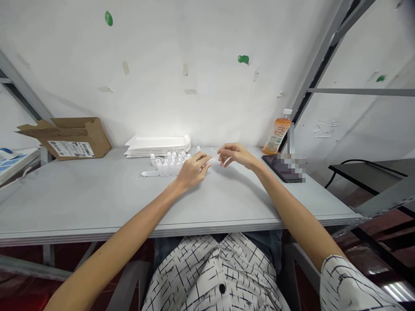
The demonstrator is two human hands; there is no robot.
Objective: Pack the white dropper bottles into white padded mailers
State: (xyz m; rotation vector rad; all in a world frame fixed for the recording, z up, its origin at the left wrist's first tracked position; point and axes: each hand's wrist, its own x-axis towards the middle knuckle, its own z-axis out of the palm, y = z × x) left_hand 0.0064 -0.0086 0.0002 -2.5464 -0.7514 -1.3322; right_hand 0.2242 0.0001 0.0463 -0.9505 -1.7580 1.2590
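Grip clamped on a small white piece (210,160), the left hand (192,171) was near white bottles (167,167) on the worktop (214,201); the right hand's (237,154) grip was unclear.

Carton label (71,149) | bottle label (277,133) | shirt lettering (205,296) | none legible

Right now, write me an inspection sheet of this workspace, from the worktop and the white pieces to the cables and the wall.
Surface: grey tabletop, no spill seen.
Job's things: small white pieces clustered beside the left hand, some with thin loops; white stack behind them.
Clutter: cardboard box, flaps up, at left; orange bottle and dark flat device at right.
Hands: left and right hand close together, fingers bent, thin white bits between them; grip unclear.
Cables: black cable by the dark panel at right.
Surroundings: white wall with tape scraps and green patches.
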